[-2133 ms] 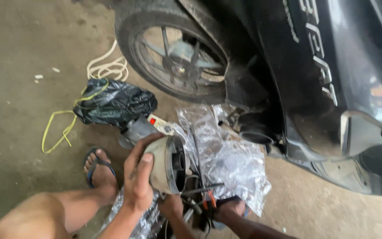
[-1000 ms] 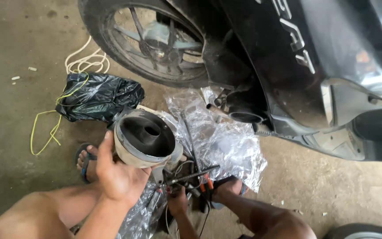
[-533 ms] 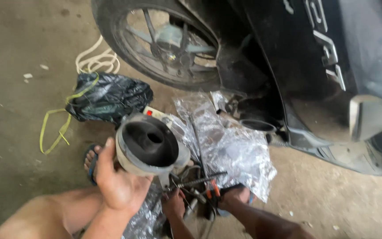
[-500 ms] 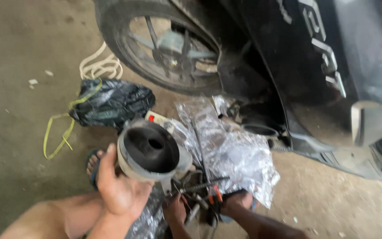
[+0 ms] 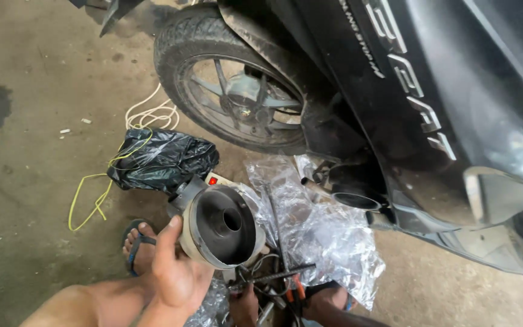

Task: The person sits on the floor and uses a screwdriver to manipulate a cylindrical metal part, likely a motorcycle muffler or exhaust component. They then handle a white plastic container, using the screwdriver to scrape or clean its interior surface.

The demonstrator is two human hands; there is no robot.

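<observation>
Head view: looking down at a concrete floor (image 5: 25, 200) beside a dark scooter
Left hand (image 5: 177, 275): at 6 o'clock, fingers curled around the rim and underside of a round metal part, thumb up along its left edge
Round metal part (image 5: 222, 227): pale drum-shaped housing with a dark hollow and a small centre hole, tilted so the opening faces up and to the right, lifted off the floor just above the hand
Right hand (image 5: 243, 306): low at 6 o'clock, mostly hidden among tools; whether it grips anything cannot be told
Tools (image 5: 276, 281): a dark rod and orange-handled pliers lying just right of the hands
Feet: sandalled left foot (image 5: 137, 245) at 7 o'clock, right foot (image 5: 328, 300) at 5 o'clock
Clear plastic sheet (image 5: 316, 230): crumpled on the floor at centre, under the tools
Black plastic bag (image 5: 161, 163): at 10 o'clock of the part, with a yellow cord (image 5: 95, 194) trailing left
White cord (image 5: 149, 112): coiled farther off, by the tyre
Scooter wheel (image 5: 231, 88): at 12 o'clock
Scooter body (image 5: 431, 121): fills 1 to 3 o'clock
</observation>
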